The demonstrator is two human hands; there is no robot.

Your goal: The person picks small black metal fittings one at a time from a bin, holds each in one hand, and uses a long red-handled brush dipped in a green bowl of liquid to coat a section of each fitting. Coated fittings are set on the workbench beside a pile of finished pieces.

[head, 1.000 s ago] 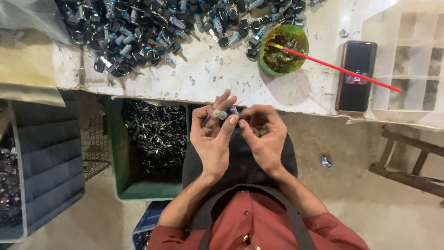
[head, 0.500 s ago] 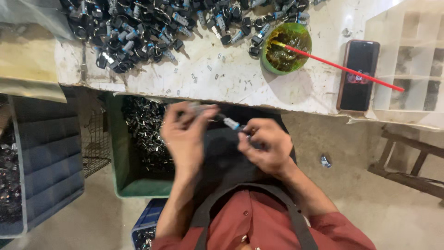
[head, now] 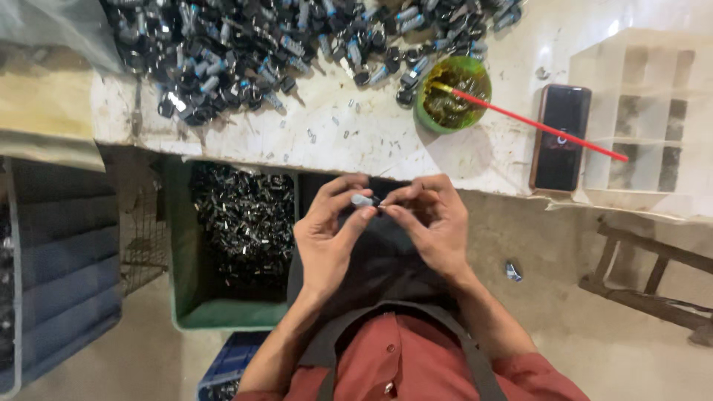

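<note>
My left hand and my right hand meet in front of my chest, just below the bench edge. Between their fingertips they pinch a small metal part with a pale grey end and a dark end. Both hands touch it. Under them lies my dark apron over a red shirt. A big heap of similar black and silver parts covers the far left of the white bench.
A green bowl with a red stick stands on the bench, a dark phone and a white compartment box to its right. A green crate of metal parts sits below left, a blue-grey crate further left, a wooden frame right.
The hands parted and swung left half a second ago. Now they are back together at the centre, pinching the small part between the fingertips.
</note>
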